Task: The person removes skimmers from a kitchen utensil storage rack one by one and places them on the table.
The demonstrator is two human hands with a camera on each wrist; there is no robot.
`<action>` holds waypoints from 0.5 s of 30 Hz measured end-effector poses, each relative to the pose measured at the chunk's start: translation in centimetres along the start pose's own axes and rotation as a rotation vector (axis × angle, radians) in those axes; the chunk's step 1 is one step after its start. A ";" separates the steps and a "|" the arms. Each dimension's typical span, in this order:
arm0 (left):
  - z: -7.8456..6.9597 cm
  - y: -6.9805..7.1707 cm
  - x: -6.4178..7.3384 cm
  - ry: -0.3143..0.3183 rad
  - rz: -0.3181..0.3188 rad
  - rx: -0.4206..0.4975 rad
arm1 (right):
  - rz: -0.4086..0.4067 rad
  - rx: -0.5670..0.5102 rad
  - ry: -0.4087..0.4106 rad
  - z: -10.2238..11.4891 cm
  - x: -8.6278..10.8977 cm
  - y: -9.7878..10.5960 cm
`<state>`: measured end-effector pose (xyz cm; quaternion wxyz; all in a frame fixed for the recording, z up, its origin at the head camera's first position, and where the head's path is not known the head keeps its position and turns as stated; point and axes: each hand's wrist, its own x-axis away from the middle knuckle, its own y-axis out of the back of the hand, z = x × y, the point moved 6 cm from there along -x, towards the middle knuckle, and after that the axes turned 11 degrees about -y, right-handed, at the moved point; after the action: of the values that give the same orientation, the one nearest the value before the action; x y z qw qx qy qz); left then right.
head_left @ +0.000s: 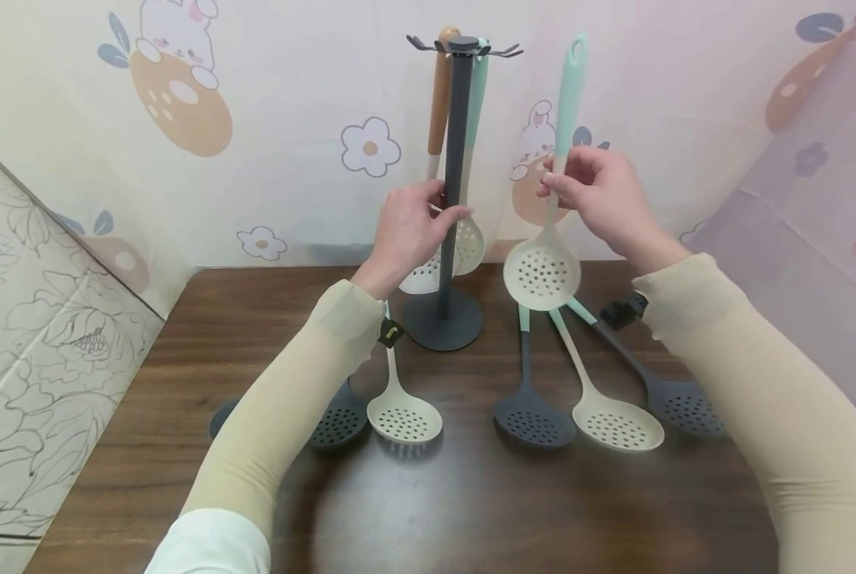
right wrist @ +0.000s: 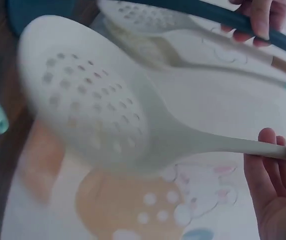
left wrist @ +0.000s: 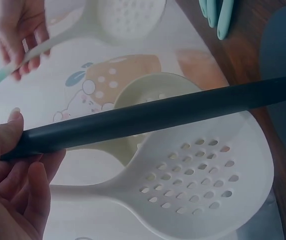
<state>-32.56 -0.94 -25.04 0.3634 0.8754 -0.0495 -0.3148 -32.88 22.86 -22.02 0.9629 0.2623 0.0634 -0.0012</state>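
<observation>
My left hand (head_left: 415,223) grips the dark pole (head_left: 459,119) of an upright utensil stand, with fingers and thumb around it. Two skimmers hang from the stand's hooks: a white one with a brown handle (head_left: 438,104), and a cream one with a mint handle (head_left: 477,104). Their perforated heads overlap behind the pole in the left wrist view, the white head (left wrist: 197,180) nearer. Right of the stand, my right hand (head_left: 607,195) pinches another cream skimmer (head_left: 570,104) by its neck, just below the mint handle. It is upright, handle up, its perforated head (right wrist: 88,95) raised above the table.
On the brown table (head_left: 428,510), a dark skimmer (head_left: 535,422), a cream one (head_left: 618,422) and another dark one (head_left: 686,406) lie at right. Left lie a cream skimmer (head_left: 404,418) and a dark one (head_left: 338,418), partly behind my left arm. A patterned cloth (head_left: 299,159) hangs behind the table.
</observation>
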 end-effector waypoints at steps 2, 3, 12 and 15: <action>0.0 -0.1 0.1 0.010 0.005 0.005 | 0.019 0.046 -0.008 -1.2 0.4 0.7; 0.0 -0.1 0.2 0.014 0.007 0.008 | 0.023 0.071 -0.015 -1.8 0.5 1.1; -0.5 -0.2 0.2 0.004 0.002 0.001 | 0.131 0.290 -0.160 -8.6 1.7 6.1; -0.6 -0.2 0.1 0.007 0.005 -0.003 | 0.164 0.376 -0.161 -10.3 2.1 7.5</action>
<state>-32.14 -0.51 -24.93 0.3655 0.8760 -0.0498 -0.3109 -31.78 34.58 -27.27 0.8959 0.4405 -0.0368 0.0445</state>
